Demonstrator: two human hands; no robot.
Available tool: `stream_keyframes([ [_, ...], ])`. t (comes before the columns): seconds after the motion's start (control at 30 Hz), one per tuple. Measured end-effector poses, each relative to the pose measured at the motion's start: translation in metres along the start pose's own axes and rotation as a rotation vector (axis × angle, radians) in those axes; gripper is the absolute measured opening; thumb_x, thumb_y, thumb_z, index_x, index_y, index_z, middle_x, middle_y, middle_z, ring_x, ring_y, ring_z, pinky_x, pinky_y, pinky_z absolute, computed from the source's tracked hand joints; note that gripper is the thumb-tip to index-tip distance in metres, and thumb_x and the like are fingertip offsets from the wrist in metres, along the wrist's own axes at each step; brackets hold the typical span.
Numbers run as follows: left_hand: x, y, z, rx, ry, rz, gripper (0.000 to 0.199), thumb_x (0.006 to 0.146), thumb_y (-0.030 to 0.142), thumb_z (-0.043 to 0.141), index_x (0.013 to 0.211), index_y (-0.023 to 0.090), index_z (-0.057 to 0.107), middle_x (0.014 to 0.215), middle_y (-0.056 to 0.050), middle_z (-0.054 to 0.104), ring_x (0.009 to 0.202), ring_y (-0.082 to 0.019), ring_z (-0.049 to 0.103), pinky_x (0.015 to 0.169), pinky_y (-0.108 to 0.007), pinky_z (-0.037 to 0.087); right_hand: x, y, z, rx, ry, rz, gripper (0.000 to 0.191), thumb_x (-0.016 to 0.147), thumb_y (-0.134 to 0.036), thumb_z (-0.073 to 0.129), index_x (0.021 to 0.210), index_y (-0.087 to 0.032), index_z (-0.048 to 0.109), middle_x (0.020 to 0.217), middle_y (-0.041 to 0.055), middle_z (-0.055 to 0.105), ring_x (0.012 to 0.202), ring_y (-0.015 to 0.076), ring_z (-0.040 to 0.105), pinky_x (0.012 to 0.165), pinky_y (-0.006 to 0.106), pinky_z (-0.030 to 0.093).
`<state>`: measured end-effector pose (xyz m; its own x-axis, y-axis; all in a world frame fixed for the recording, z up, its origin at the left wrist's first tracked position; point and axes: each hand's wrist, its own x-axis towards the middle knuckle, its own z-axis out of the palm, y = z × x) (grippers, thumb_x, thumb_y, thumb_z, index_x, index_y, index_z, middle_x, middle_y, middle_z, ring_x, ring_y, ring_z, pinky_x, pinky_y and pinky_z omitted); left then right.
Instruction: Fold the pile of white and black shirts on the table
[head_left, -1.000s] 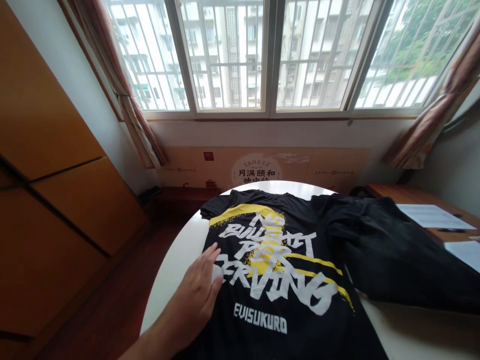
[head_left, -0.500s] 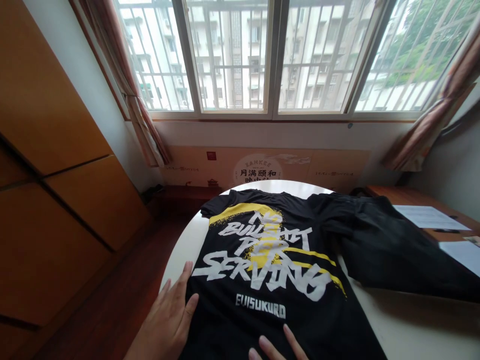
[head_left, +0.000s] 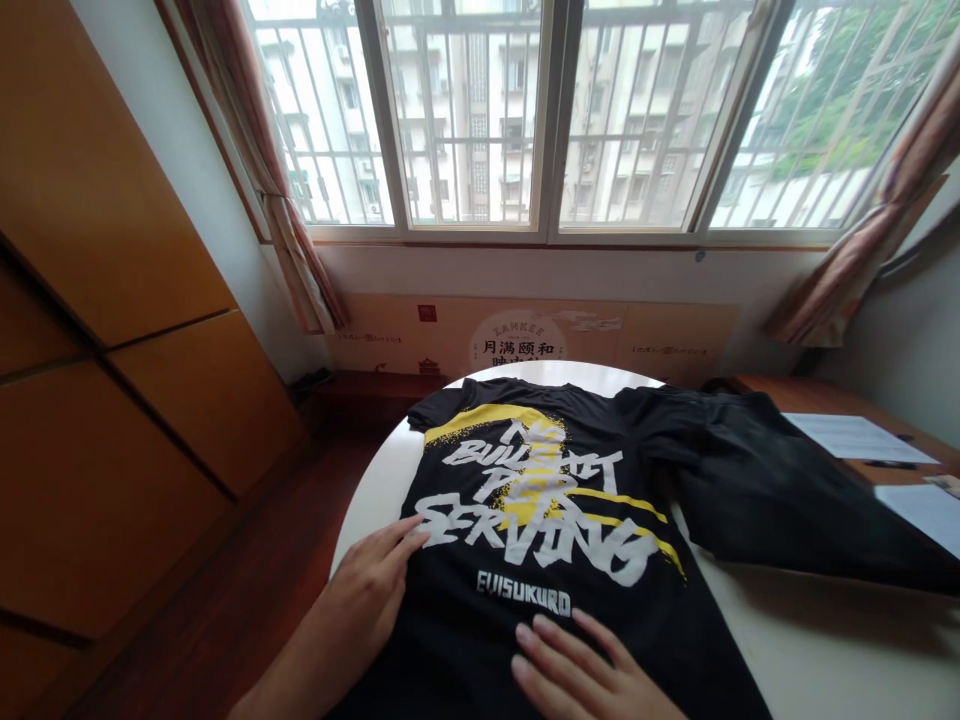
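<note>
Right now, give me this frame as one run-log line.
left hand: flat on black T-shirt | right hand: flat on it, below print | T-shirt: spread on round table, beside black garment

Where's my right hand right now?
In the head view, your right hand lies on the black T-shirt at the bottom of the frame, just below the white printed logo and right of your left hand.

Your left hand (head_left: 366, 590) and right hand (head_left: 577, 668) lie open, palms down.
The left angles rightward, its forearm (head_left: 296, 660) entering from lower left; the right points left, low in view.
</note>
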<state>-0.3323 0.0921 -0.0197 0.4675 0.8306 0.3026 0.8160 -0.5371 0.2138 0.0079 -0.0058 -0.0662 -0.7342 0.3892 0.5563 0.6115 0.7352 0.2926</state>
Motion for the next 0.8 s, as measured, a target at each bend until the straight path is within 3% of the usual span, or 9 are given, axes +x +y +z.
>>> stream_keyframes([
  [0.1,0.009,-0.002,0.011,0.007,-0.097,0.046,0.063,0.096,0.011,0.037,0.15,0.032,0.061,0.159,-0.003,0.054,0.145,-0.028,0.053,0.122,-0.05,0.042,-0.002,0.033,-0.027,0.129,-0.233,0.254,0.066,0.106,-0.042,0.054,0.164,-0.017,0.037,0.166,0.0095,0.041,0.156,0.0253,0.036,0.129,0.044,0.028],
  [0.2,0.005,-0.007,0.02,0.073,-0.096,-0.017,0.067,0.097,0.009,0.033,0.153,0.036,0.057,0.168,-0.004,0.04,0.153,-0.032,0.041,0.123,-0.06,0.036,-0.003,0.048,-0.041,0.265,-0.506,0.554,0.07,0.106,-0.054,0.047,0.168,-0.026,0.029,0.171,0.0122,0.024,0.158,0.0388,0.025,0.123,0.067,0.032],
  [0.27,0.0,-0.009,0.022,0.11,-0.066,-0.038,0.066,0.099,0.01,0.034,0.155,0.039,0.054,0.171,-0.004,0.033,0.156,-0.033,0.035,0.123,-0.061,0.034,-0.002,0.049,-0.042,0.322,-0.607,0.67,0.071,0.105,-0.062,0.045,0.167,-0.032,0.028,0.173,0.0113,0.017,0.158,0.0433,0.018,0.12,0.076,0.026],
  [0.47,-0.006,-0.017,0.027,0.185,-0.033,0.034,0.064,0.103,0.021,0.04,0.162,0.044,0.039,0.174,-0.001,0.024,0.158,-0.035,0.031,0.124,-0.059,0.035,-0.001,0.047,-0.039,0.336,-0.654,0.737,0.074,0.103,-0.064,0.045,0.167,-0.036,0.021,0.173,0.01,0.014,0.159,0.0436,0.014,0.121,0.078,0.018],
  [0.63,-0.012,-0.018,0.034,0.226,0.105,0.045,0.08,0.105,0.039,0.042,0.172,0.023,0.0,0.173,-0.013,0.025,0.158,-0.035,0.031,0.124,-0.055,0.036,-0.007,0.052,-0.044,0.332,-0.701,0.785,0.072,0.104,-0.064,0.043,0.167,-0.038,0.021,0.172,0.0078,0.012,0.159,0.0428,0.012,0.12,0.078,0.017],
  [0.8,-0.009,-0.006,0.02,0.254,0.098,0.063,0.088,0.105,0.048,0.044,0.171,0.02,-0.006,0.172,-0.014,0.029,0.157,-0.034,0.033,0.125,-0.053,0.034,-0.002,0.06,-0.056,0.382,-0.8,0.81,0.074,0.102,-0.057,0.051,0.167,-0.039,0.018,0.173,0.006,0.007,0.16,0.0404,0.007,0.122,0.075,0.013],
])
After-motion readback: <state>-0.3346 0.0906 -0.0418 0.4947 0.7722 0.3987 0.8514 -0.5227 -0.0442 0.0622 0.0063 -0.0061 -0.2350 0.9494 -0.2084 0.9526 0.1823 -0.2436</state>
